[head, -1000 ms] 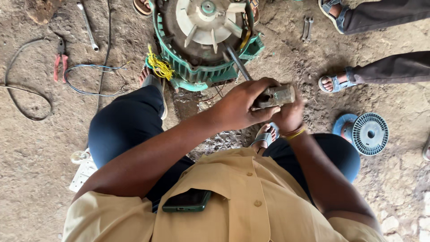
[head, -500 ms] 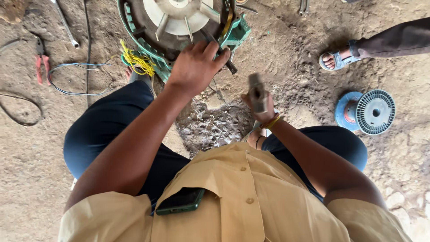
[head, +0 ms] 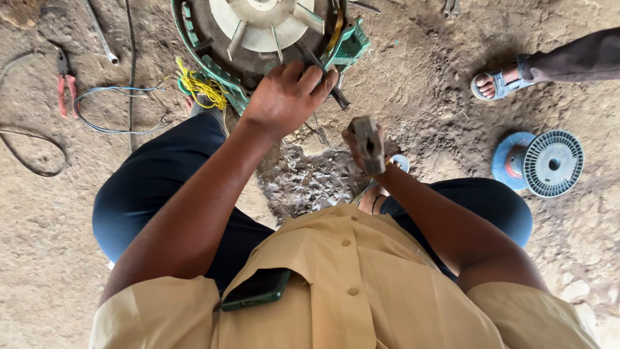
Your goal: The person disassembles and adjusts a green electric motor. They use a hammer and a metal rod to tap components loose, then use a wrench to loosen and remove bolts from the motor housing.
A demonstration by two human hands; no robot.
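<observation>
A round motor (head: 213, 45) with a green housing and a white finned fan (head: 258, 22) lies on the dirt in front of me. My left hand (head: 287, 97) rests on its near rim, its fingers closed around a dark metal rod (head: 338, 98) that leans against the housing. My right hand (head: 354, 143) is held a little nearer to me and grips a hammer, whose grey metal head (head: 369, 143) points up toward the camera. The hammer's handle is hidden by my hand and wrist.
Red-handled pliers (head: 62, 84), a wrench (head: 100, 32), blue wire (head: 110, 110) and black cable (head: 32, 155) lie at left. Yellow cord (head: 200, 87) hangs off the motor. Another person's sandalled foot (head: 500, 84) and a blue-and-grey spool (head: 542, 161) are at right. A phone (head: 258, 289) sits in my shirt pocket.
My left hand left the hammer, reached forward and closed on the rod at the motor's rim. My right hand kept the hammer and turned its head upward.
</observation>
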